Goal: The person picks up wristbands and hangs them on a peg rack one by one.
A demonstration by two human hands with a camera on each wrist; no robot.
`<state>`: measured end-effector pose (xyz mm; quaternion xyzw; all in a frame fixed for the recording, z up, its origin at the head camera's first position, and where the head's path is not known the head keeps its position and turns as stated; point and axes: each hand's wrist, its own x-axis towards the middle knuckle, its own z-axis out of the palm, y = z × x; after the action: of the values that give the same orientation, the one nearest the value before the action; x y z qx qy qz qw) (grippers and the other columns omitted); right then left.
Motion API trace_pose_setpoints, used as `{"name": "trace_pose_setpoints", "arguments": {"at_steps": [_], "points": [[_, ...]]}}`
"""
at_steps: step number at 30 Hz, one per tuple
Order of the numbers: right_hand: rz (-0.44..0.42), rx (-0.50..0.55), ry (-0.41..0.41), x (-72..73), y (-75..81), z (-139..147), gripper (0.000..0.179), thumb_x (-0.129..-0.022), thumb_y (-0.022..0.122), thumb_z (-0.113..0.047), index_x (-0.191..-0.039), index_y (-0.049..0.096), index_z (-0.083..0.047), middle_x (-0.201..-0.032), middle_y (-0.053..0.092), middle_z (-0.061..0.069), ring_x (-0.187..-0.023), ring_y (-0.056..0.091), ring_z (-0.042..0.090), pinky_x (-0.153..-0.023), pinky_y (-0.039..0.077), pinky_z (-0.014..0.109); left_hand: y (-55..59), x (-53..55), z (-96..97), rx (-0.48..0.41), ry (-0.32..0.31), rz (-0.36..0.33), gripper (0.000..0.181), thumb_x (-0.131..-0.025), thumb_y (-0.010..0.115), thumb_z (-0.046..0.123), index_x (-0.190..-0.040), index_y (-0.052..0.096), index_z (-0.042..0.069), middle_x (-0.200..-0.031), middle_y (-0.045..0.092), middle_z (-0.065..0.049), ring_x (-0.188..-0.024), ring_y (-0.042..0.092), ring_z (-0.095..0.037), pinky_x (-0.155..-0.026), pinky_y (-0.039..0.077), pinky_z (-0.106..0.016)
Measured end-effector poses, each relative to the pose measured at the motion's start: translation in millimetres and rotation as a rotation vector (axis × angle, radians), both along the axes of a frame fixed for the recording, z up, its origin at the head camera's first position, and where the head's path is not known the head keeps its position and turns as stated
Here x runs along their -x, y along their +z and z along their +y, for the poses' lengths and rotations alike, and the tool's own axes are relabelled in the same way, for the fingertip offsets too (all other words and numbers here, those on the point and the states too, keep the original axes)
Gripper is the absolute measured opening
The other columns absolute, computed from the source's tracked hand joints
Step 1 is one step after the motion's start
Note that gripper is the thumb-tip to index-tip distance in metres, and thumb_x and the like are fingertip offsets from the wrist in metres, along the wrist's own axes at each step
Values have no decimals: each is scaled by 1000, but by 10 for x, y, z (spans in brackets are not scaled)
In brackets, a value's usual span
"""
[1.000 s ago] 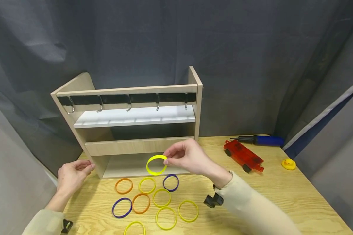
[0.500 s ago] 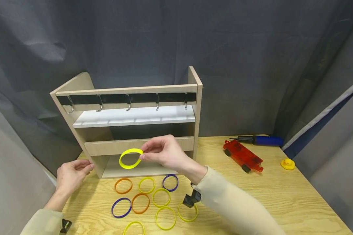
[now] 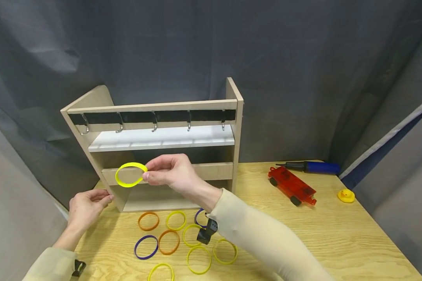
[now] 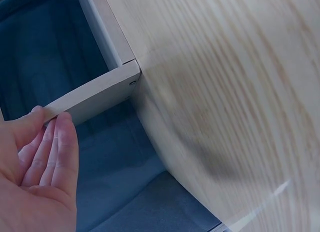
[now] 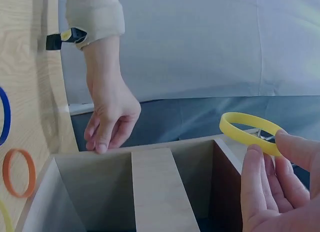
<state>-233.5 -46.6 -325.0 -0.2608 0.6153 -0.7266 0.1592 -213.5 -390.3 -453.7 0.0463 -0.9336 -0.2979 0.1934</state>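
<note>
In the head view my right hand (image 3: 177, 173) pinches a yellow wristband (image 3: 130, 164) between thumb and fingertips, in front of the lower rail of a small wooden shelf (image 3: 211, 171). Metal hooks line the shelf's black strip; the leftmost hook (image 3: 86, 125) is above and left of the held band. The right wrist view has this yellow band (image 5: 245, 136) held near its end. My left hand (image 3: 86, 208) grips the front edge of the shelf's left side panel (image 4: 100, 94), low down, thumb on one face and fingers on the other.
Before the shelf, several loose wristbands lie on the table, among them an orange wristband (image 3: 169, 231), a purple wristband (image 3: 145, 258) and a yellow wristband (image 3: 198, 273). To the right are a red toy wagon (image 3: 290, 183), a blue hand pump (image 3: 321, 168) and a rubber duck (image 3: 346, 195).
My right hand has moved left and slightly up with the yellow wristband, from the shelf's lower middle to its left part. The left hand keeps its place on the panel.
</note>
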Motion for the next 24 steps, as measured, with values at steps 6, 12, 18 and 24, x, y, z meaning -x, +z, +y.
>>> {"name": "trace_pose_setpoints", "arguments": {"at_steps": [6,12,18,24], "points": [[-32,68,4,3,52,-225,25,-96,83,7,-120,77,11,-97,86,10,-84,81,10,-97,70,46,-1,4,-10,6,14,-12,27,-100,88,29,-113,88,6,-104,89,-13,-74,69,17,-67,48,-10],[-44,106,-17,-8,119,-447,23,-95,82,10,-117,78,11,-111,84,29,-84,79,11,-91,72,40,-3,19,1,7,5,10,24,-99,89,26,-112,88,5,-103,89,-14,-72,67,20,-66,49,-9],[-68,178,-69,14,265,-656,21,-95,83,10,-116,79,11,-120,81,33,-83,79,9,-86,71,32,0,26,10,-5,-4,7,25,-100,88,26,-113,87,5,-104,89,-15,-70,67,19,-63,51,-12],[-130,236,-95,50,370,-844,23,-95,84,9,-117,81,8,-117,84,29,-86,84,21,-82,72,31,5,22,12,4,13,-3,23,-100,88,26,-112,87,6,-99,89,-12,-66,67,13,-61,49,-17]]}}
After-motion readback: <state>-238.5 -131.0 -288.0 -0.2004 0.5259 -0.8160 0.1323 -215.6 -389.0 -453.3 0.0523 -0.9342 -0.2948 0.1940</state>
